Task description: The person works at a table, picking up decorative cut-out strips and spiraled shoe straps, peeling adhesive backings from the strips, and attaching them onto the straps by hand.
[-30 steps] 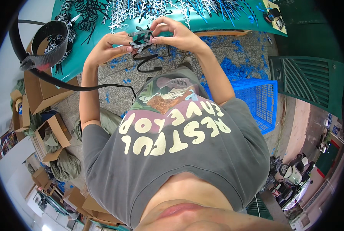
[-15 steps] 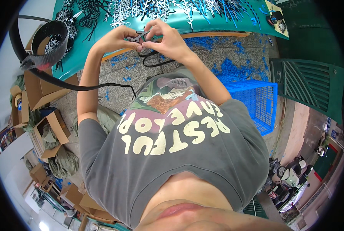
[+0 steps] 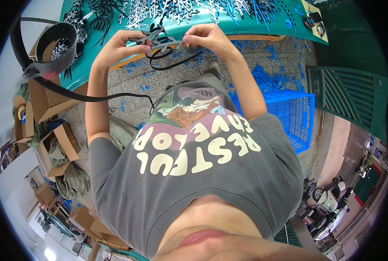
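Over the near edge of the table, my left hand (image 3: 126,47) pinches a grey speckled strip with leaf-like branches (image 3: 165,43) between thumb and fingers. The strip reaches across toward my right hand (image 3: 211,39). Thumb and forefinger of that hand are closed at the strip's far end, on something small and dark that I cannot make out. A black band (image 3: 172,67) hangs in a loop below the strip. Beyond my hands, many similar white, grey and black branched strips (image 3: 176,13) lie in a row on the green tabletop (image 3: 107,43).
Blue strips (image 3: 259,13) lie at the table's back right, coiled black cords (image 3: 101,13) at its left. A thick black curved arm (image 3: 61,89) crosses on the left. Blue scraps (image 3: 263,76) litter the floor beside a blue crate (image 3: 300,117). Cardboard boxes (image 3: 50,102) stand at left.
My right hand has moved right, away from my left hand. The grey strip, bunched between both hands before, is now stretched out and more visible.
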The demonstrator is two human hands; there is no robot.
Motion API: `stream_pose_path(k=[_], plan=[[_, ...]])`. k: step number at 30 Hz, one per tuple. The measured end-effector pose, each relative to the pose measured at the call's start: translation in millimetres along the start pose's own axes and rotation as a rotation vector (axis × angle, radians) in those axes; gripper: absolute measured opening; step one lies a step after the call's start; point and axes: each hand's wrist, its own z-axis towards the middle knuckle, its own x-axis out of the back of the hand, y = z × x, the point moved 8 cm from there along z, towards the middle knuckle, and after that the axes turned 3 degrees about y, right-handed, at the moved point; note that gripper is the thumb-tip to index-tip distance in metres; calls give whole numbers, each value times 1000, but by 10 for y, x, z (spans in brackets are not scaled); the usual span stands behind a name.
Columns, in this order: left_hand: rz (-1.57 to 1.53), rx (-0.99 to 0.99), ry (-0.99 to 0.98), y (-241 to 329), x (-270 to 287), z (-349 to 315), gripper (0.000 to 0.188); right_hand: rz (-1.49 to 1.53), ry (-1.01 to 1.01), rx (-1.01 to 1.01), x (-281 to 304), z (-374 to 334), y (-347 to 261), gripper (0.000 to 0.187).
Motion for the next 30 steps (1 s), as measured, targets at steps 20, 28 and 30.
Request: stream_pose_path(k=[20, 28, 30], plan=[[-225, -171, -2, 26, 4, -136, 14, -306, -70, 146, -203, 88, -362, 19], [-312, -107, -34, -215, -45, -128, 13, -182, -291, 166, -375, 67, -329, 24], [-292, 6, -5, -335, -34, -132, 20, -180, -284, 166, -405, 90, -243, 25]])
